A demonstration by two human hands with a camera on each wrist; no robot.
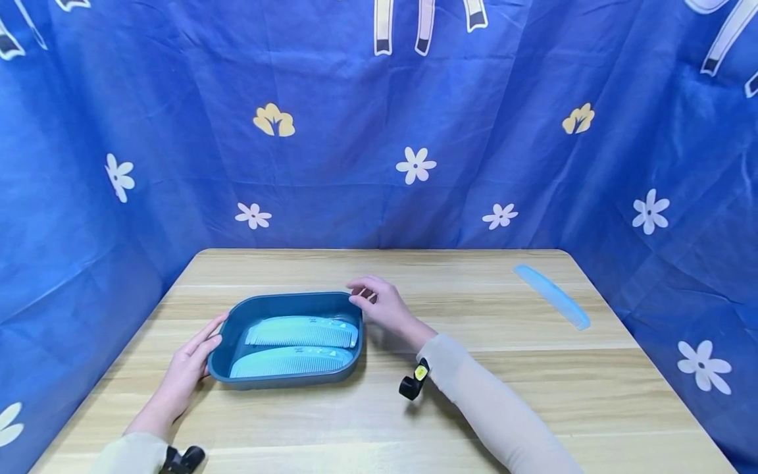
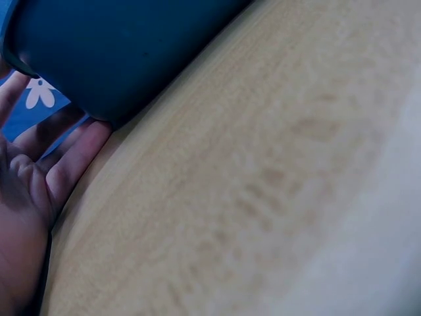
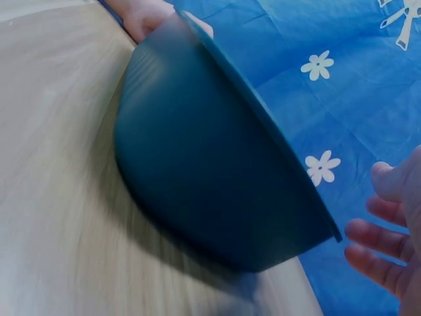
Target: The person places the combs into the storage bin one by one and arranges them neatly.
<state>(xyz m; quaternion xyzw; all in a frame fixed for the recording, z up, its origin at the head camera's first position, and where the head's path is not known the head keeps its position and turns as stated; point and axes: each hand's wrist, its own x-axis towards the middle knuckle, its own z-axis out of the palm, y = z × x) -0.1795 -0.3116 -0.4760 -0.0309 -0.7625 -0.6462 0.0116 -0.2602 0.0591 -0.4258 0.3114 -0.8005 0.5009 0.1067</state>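
A dark teal plastic tub with rounded corners stands on the table, left of centre. Two light blue combs, a far comb and a near comb, lie side by side in it, teeth toward me. My left hand holds the tub's left end, thumb at the rim; in the left wrist view its fingers reach the lower corner. By the far right corner is my right hand, fingers loosely bent. The right wrist view shows these fingers just off the rim, holding nothing.
Another blue comb lies at the far right of the wood-grain table. Blue curtains with white flowers stand behind and at both sides. A small black wrist camera is strapped at the right sleeve.
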